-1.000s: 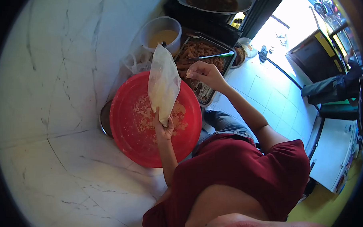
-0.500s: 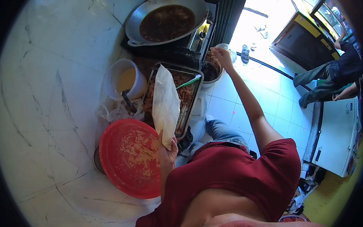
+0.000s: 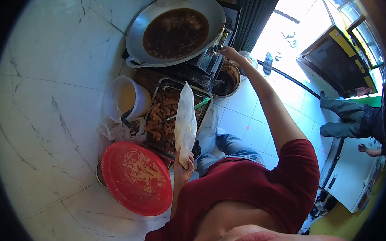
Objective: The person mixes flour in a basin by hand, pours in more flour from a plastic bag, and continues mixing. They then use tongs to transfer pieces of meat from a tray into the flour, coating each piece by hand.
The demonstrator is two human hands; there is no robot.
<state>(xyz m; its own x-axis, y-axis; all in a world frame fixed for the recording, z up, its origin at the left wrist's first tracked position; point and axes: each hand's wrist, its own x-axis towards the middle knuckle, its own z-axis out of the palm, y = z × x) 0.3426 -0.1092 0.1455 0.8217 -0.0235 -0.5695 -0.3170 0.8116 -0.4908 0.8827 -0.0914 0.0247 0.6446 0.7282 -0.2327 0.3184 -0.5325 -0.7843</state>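
My left hand [image 3: 184, 168] is closed around the lower end of a whitish, half-clear plastic bag [image 3: 185, 120], held upright in front of the tray. Some pale contents show at the bag's bottom. My right hand [image 3: 231, 53] reaches out to the front of the stove [image 3: 208, 60], its fingers closed at a dark control knob [image 3: 217, 48]. Above that stove sits a large wok [image 3: 135, 41] with dark brown oil [image 3: 176, 32] in it. Behind the bag, a metal tray [image 3: 205, 94] holds brown fried pieces [image 3: 160, 109] and a green-handled utensil [image 3: 202, 102].
A red basin [image 3: 114, 178] with pale crumbs lies on the marbled counter. Beside the tray stands a clear plastic tub [image 3: 143, 99] of yellowish liquid. A deep pot [image 3: 236, 72] is below my right arm. Another person [image 3: 350, 115] stands at the right by a white chest freezer [image 3: 352, 174].
My right hand has moved from above the deep pot to the stove knob. My left hand still holds the bag, and the whole view has shifted slightly.
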